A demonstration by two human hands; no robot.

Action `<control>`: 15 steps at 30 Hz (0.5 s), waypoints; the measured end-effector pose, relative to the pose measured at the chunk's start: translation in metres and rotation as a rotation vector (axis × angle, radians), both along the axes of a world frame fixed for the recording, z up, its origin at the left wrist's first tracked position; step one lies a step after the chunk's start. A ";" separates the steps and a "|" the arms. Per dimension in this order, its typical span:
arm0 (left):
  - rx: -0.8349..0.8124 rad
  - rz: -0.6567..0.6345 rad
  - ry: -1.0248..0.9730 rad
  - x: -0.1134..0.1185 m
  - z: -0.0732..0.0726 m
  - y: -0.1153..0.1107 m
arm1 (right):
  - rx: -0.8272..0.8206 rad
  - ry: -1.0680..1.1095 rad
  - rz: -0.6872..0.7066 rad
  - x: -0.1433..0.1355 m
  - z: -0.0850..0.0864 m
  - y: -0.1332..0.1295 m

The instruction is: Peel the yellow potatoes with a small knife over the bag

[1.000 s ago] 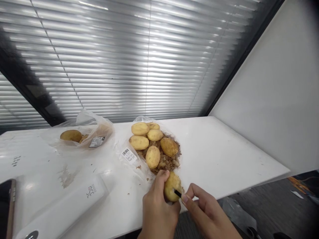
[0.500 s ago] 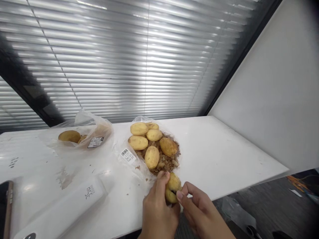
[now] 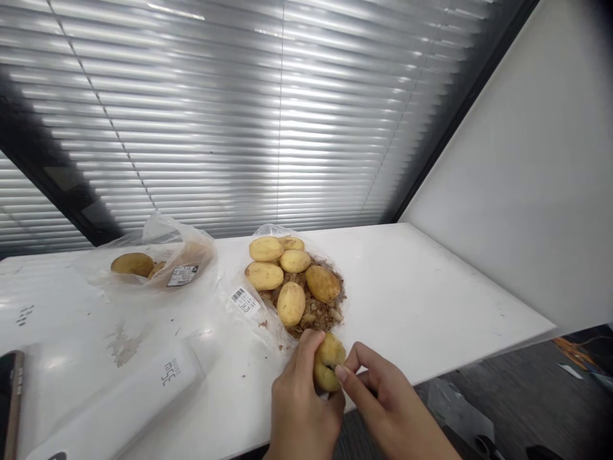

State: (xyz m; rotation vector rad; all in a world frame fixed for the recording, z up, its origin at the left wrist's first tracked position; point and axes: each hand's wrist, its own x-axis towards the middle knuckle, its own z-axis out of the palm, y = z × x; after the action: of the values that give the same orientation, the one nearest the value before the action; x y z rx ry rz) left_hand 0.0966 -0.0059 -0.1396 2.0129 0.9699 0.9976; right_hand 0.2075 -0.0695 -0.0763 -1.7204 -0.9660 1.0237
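My left hand is wrapped round a yellow-green potato at the table's front edge. At the potato's right side, my right hand has thumb and forefinger pinched against a dark spot; whatever is between the fingertips is too small to make out. Beyond the hands, several peeled-looking yellow potatoes and a browner potato rest on a plastic bag with a barcode label. Brown peelings are heaped around them.
On the white table, another plastic bag at the left holds a potato. A white power bank or box and a phone lie at the front left. Blinds stand behind; a white wall rises at the right.
My right fingertips have shifted slightly left and up against the potato. The held potato has moved a little left and turned slightly, and its dark gap shows less.
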 end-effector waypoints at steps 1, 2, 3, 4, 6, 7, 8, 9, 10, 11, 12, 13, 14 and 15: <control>0.002 0.005 0.003 0.000 0.001 0.000 | -0.001 0.076 -0.002 0.000 -0.001 0.000; 0.005 0.013 0.006 0.001 0.003 0.000 | -0.007 0.169 -0.009 0.001 -0.003 -0.001; 0.011 0.020 0.006 0.002 0.004 0.000 | -0.020 0.267 -0.023 0.001 -0.005 -0.001; 0.017 0.028 0.004 0.002 0.005 0.000 | -0.033 0.365 -0.046 0.000 -0.006 -0.002; 0.007 0.033 -0.002 0.002 0.006 -0.001 | -0.065 0.548 -0.084 -0.001 -0.006 -0.002; -0.009 0.030 -0.003 0.002 0.006 -0.001 | -0.078 0.626 -0.094 -0.001 -0.005 -0.001; -0.029 0.026 -0.003 0.002 0.006 -0.001 | -0.089 0.694 -0.098 -0.001 -0.003 0.000; -0.048 0.022 -0.003 0.002 0.006 -0.001 | -0.103 0.753 -0.093 -0.001 -0.002 0.000; -0.065 0.018 -0.002 0.001 0.006 -0.001 | -0.114 0.801 -0.094 -0.001 0.000 0.001; -0.073 0.016 -0.001 0.001 0.005 -0.001 | -0.124 0.838 -0.096 -0.001 0.002 0.002; -0.074 0.016 -0.001 0.001 0.005 -0.001 | -0.129 0.865 -0.104 -0.001 0.003 0.003; -0.070 0.018 -0.001 0.000 0.004 -0.001 | -0.130 0.886 -0.112 -0.001 0.004 0.003; -0.067 0.015 0.001 0.000 0.003 -0.001 | -0.127 0.899 -0.120 -0.001 0.005 0.003; -0.064 0.013 0.003 0.000 0.003 -0.001 | -0.123 0.908 -0.127 -0.001 0.005 0.002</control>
State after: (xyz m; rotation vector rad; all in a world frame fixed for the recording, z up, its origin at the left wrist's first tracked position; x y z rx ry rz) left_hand 0.0966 -0.0070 -0.1369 1.9584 1.0053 0.9581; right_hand 0.2066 -0.0670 -0.0713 -1.1598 -0.2060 1.5833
